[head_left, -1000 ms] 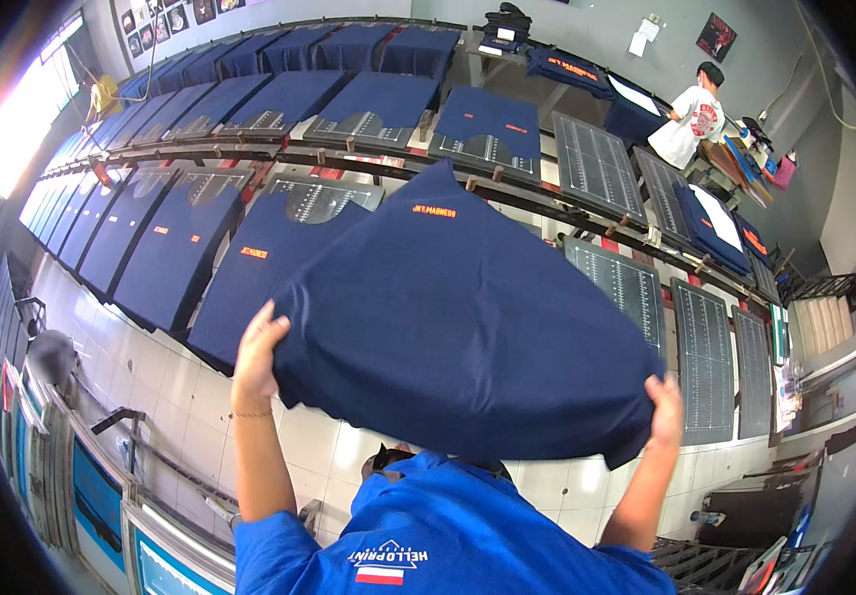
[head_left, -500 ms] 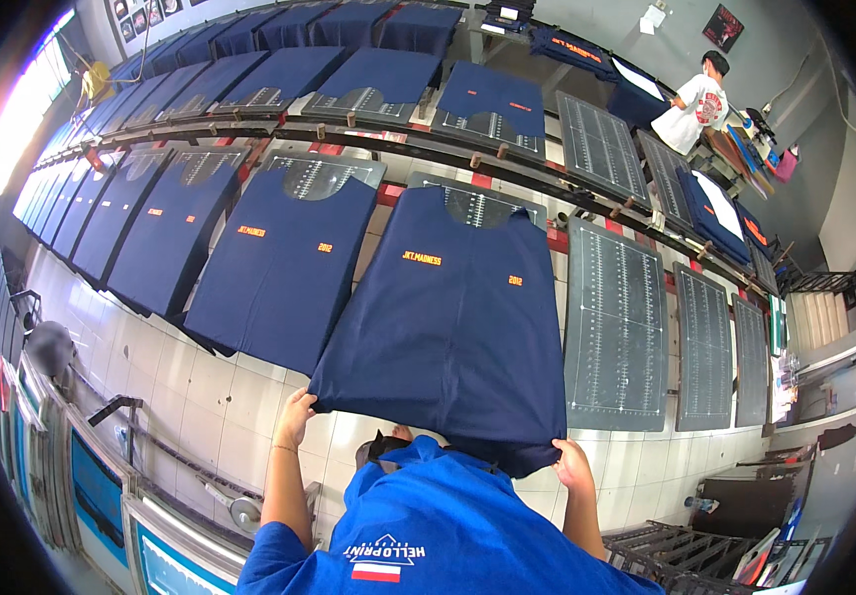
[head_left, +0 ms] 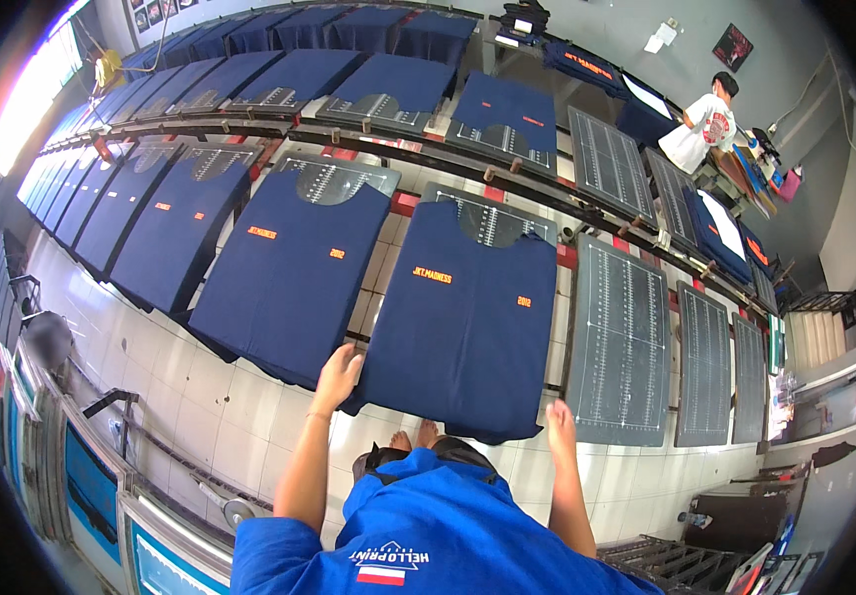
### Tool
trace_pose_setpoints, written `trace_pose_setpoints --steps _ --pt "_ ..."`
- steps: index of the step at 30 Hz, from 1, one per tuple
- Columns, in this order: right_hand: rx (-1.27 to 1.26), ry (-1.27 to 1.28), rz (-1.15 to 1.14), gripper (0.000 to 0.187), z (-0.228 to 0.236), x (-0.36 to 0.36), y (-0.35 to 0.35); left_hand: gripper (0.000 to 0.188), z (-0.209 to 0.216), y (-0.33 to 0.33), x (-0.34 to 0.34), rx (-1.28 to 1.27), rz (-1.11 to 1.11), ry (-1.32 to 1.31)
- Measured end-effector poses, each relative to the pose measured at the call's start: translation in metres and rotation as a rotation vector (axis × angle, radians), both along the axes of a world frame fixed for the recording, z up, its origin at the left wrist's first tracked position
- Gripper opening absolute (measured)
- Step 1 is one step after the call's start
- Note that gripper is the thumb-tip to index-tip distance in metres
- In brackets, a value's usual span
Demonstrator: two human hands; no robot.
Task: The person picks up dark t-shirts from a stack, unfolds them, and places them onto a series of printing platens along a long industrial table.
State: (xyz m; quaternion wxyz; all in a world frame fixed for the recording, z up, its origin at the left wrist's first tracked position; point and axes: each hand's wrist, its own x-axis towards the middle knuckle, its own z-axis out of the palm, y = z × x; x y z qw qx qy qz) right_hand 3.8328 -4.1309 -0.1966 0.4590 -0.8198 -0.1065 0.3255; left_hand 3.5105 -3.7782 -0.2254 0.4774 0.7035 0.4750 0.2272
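A navy shirt [head_left: 457, 342] with small orange print on both sides of its chest is pulled over a dark grey board in front of me. The board's ruled neck end [head_left: 497, 220] shows through the collar opening. My left hand [head_left: 337, 379] is by the shirt's lower left edge, fingers stretched out; whether it touches the cloth I cannot tell. Beyond the lower right corner, my right hand [head_left: 561, 428] is apart from the shirt with its fingers extended, holding nothing. Another navy shirt [head_left: 289, 283] lies on the board to the left.
More shirt-covered boards [head_left: 175, 218] run off to the left. Bare grey boards [head_left: 618, 342] with white rulings stand on the right. A dark rail [head_left: 418, 154] crosses behind. A person in a white shirt [head_left: 700, 134] works at the far right. Framed screens [head_left: 91, 486] lean at lower left.
Both hands have let go of the shirt's lower hem. The hem has dropped from its stretched, raised position onto the board, and the hands have moved slightly up and away from the corners.
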Motion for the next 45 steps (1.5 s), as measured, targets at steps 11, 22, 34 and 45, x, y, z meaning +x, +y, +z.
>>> trace_pose_setpoints --steps 11,22,34,45 --pt "0.565 1.214 -0.347 0.056 -0.102 -0.015 -0.012 0.065 -0.086 -0.017 -0.037 -1.311 0.118 -0.383" --pt "0.165 0.081 -0.27 0.039 0.042 0.082 -0.014 0.047 0.12 0.046 -0.026 -0.571 -0.018 -0.518" --pt "1.175 -0.528 -0.091 0.054 0.29 0.049 0.097 0.022 0.305 0.237 -0.056 -0.239 -0.32 -1.375" --pt "0.718 -0.41 -0.109 0.039 0.297 -0.128 0.313 0.045 0.364 0.394 -0.206 -0.231 -0.249 -1.032"
